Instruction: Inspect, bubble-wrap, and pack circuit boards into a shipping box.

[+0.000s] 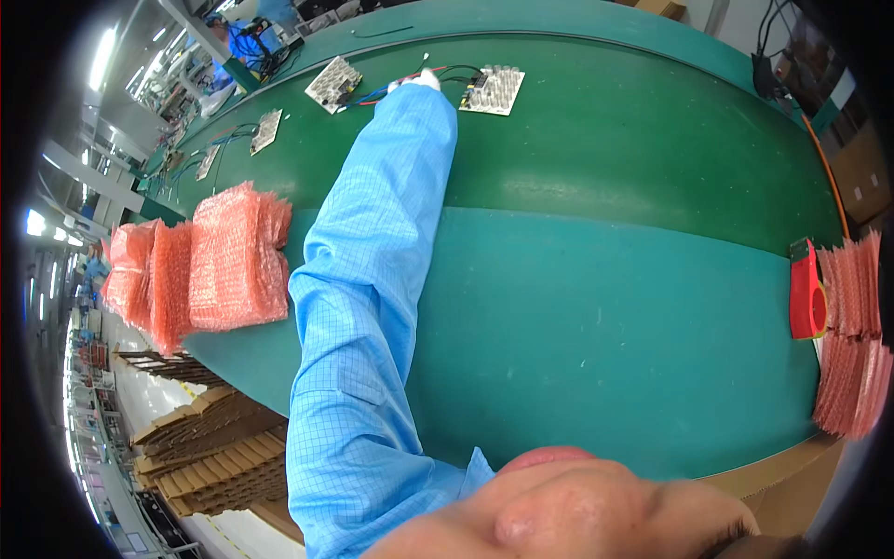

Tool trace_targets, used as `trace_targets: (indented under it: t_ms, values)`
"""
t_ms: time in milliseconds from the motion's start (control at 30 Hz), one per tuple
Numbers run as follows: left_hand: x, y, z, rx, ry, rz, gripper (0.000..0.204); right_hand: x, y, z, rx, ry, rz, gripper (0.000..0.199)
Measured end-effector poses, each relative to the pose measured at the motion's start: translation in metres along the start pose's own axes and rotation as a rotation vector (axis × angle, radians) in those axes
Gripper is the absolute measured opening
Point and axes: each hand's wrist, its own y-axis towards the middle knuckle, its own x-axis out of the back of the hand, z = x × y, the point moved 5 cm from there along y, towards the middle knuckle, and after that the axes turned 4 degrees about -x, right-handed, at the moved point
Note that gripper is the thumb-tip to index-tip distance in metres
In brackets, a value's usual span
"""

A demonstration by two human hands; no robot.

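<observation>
My left arm, in a light blue checked sleeve, stretches far across the bench. At its end a small part of my left hand (426, 80) shows, pale or white-covered. Its fingers are hidden, so whether it grips anything is unclear. Red and blue wires (371, 97) come out on its left side, and dark cables (458, 71) on its right. Just right of the hand lies a pale circuit board (501, 91) with rows of bumps and dark parts along one edge. A similar circuit board (332, 82) lies to its left. My right hand is out of view.
Pink bubble-wrap bags (238, 256) are piled at the left. More boards with wires, such as one small board (266, 131), lie farther left. A red holder (806, 291) and pink bubble-wrap sheets (849, 289) stand at the right edge. Brown cardboard (219, 456) is stacked below left.
</observation>
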Motion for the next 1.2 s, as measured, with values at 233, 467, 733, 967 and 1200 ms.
trace_targets:
  t_ms: [233,467,733,967,1200]
  values:
    - [0.063,-0.016,-0.036,-0.351,-0.341,0.013,0.032,0.195,-0.097,0.260,0.315,0.120,0.496,0.037]
    - [0.210,-0.133,-0.062,-0.748,-0.102,-0.488,0.026,0.361,-0.172,0.410,1.075,0.018,-0.313,0.040]
    - [0.266,-0.329,-0.054,-1.006,0.027,-0.442,0.021,0.306,-0.097,0.539,1.323,-0.074,-0.508,0.070]
    - [0.294,-0.397,0.014,-0.991,-0.114,-0.855,0.038,0.257,-0.107,0.567,1.029,0.392,0.209,0.022]
    - [0.137,-0.392,0.077,-0.646,-2.063,-0.222,0.079,0.265,-0.112,0.573,1.003,0.840,0.268,0.029]
